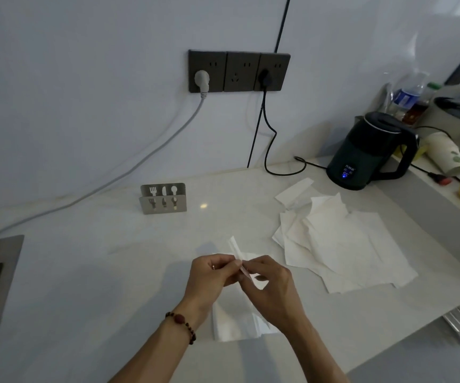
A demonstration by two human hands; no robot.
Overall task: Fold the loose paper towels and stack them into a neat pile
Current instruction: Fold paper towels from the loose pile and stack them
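Mid-fold: left hand [212, 275] and right hand [271, 286] both pinching one paper towel [235, 248] above the counter's [112, 272] near edge, over the folded stack [233, 324]. Next, probably: crease, lay on stack, then reach for the loose towels [339, 244] toward the right edge.

- One view was given, taken from the head.
- It was aimed forward and down at a counter [112, 272] and wall [85, 78].
- The hands [212, 275] were seen close.
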